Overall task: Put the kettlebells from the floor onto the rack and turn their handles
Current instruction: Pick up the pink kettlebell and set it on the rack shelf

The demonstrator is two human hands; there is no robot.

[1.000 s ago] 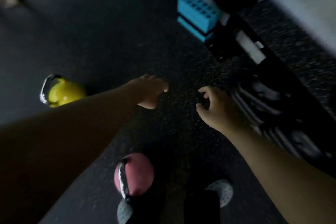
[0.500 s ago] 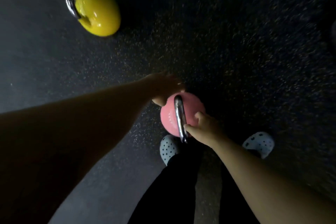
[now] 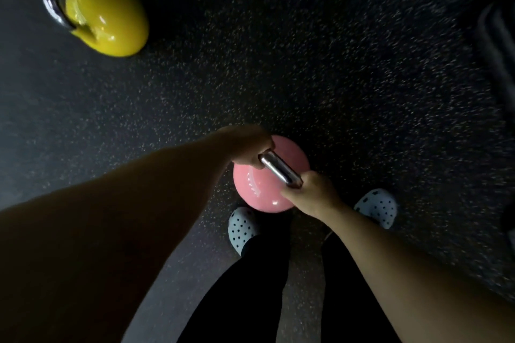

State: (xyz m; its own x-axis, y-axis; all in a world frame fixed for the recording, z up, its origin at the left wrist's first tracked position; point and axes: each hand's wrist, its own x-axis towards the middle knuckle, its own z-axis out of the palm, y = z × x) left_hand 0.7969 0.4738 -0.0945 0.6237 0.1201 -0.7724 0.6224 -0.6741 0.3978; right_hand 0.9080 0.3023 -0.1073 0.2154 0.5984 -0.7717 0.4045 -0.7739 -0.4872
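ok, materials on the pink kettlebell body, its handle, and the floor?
Pink kettlebell: glossy coated shell, maybe painted or vinyl-dipped metal; sharp highlights, core unknowable. Handle, gripped by the left hand and right hand: bare polished metal, mirror-like sheen, likely steel or chrome. Floor: matte dark surface with pale flecks, looks like speckled rubber gym matting.

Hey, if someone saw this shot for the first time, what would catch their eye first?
Probably the pink kettlebell at centre, just ahead of the feet, with the left hand and right hand closed on opposite ends of its chrome handle. Next, the glossy yellow kettlebell lying alone on the dark speckled floor, top left.
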